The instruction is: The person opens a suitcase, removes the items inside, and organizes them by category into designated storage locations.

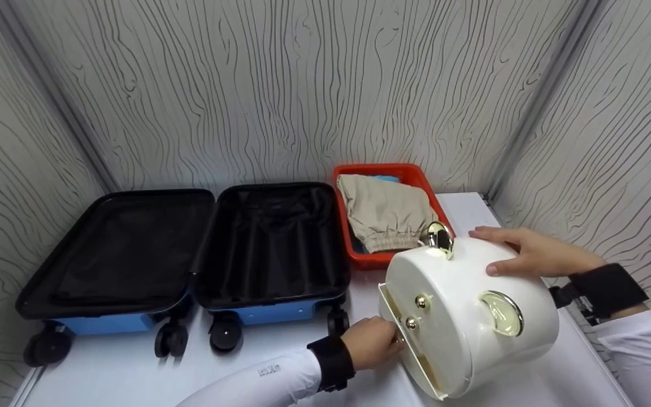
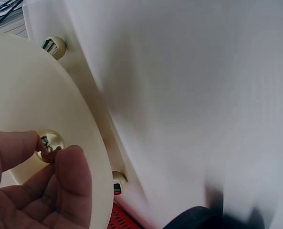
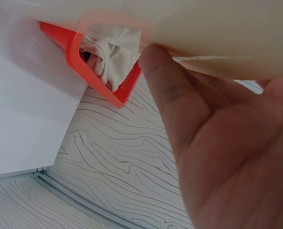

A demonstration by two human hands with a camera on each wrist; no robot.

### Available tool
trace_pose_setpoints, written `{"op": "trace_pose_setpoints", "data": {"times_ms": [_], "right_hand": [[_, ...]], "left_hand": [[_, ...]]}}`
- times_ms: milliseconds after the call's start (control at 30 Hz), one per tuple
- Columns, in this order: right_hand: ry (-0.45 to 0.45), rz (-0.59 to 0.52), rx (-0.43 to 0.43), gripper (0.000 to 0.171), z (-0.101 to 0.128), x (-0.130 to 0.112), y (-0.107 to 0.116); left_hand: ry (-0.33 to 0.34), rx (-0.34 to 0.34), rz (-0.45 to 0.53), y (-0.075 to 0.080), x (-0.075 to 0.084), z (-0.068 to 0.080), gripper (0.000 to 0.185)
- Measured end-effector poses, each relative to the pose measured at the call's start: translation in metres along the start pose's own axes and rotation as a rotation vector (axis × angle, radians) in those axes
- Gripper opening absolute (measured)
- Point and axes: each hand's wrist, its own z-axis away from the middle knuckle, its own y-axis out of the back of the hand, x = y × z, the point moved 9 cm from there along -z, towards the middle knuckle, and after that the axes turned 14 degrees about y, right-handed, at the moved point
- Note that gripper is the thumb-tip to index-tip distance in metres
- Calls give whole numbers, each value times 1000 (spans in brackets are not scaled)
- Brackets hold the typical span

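Note:
A white rounded storage box with small gold knobs and a gold ring-like fitting stands at the right of the table. My left hand is at its front, by a drawer front that sticks out from the body. In the left wrist view, thumb and fingers pinch a gold knob on the pale drawer front. My right hand rests on the box's curved side with fingers spread, above a gold oval fitting.
An open suitcase with black lining and blue shell lies to the left, on black wheels. Behind the box is a red basket holding folded beige clothing and something blue. Patterned walls enclose the white table.

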Motion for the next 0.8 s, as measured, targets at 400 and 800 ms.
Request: {"op": "trace_pose_setpoints", "data": {"times_ms": [400, 800], "right_hand": [[14, -22, 12, 67, 0, -1, -1], [0, -16, -1, 68, 1, 0, 0]], "left_hand": [[-113, 124, -91, -48, -8, -35, 36], [-51, 67, -82, -1, 12, -12, 25]]}}
